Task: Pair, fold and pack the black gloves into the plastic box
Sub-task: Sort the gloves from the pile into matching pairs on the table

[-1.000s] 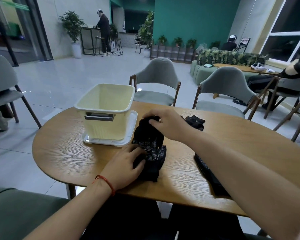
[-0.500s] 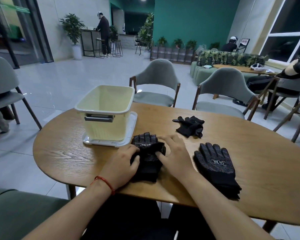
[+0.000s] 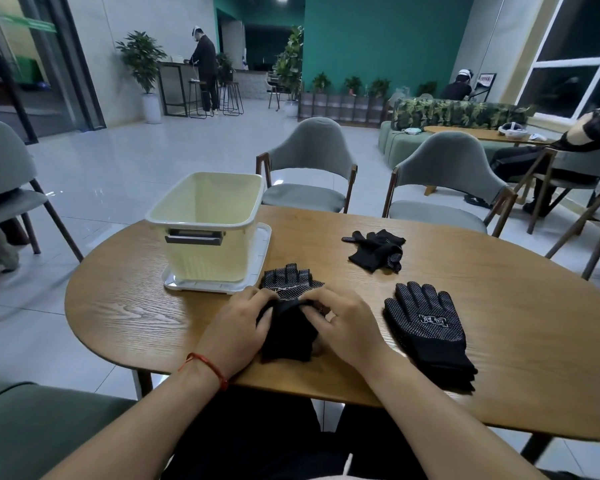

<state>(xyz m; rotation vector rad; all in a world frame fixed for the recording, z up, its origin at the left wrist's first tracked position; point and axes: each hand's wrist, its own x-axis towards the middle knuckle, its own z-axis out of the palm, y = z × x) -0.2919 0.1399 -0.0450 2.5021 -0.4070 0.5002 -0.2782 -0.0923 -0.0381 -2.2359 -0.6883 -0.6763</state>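
A pair of black dotted gloves [image 3: 289,315] lies folded on the wooden table [image 3: 499,341] in front of me. My left hand [image 3: 238,332] grips its left side and my right hand [image 3: 343,329] pinches the folded-over cuff edge at the top. The gloves' fingertips stick out toward the pale yellow plastic box [image 3: 207,228], which stands open on its white lid [image 3: 262,247] just beyond. To the right a second pair of black gloves [image 3: 426,330] lies flat, stacked palm up. A third crumpled pair [image 3: 376,249] lies farther back.
Two grey chairs [image 3: 312,168] stand at the far side of the table, another at the left edge of view. A green seat [image 3: 32,431] is at my lower left. People are far off across the room.
My right hand came back from reaching over the gloves and now pinches the folded cuff. The cuff end has been folded up over the glove fingers. The flat pair at right has come into view.
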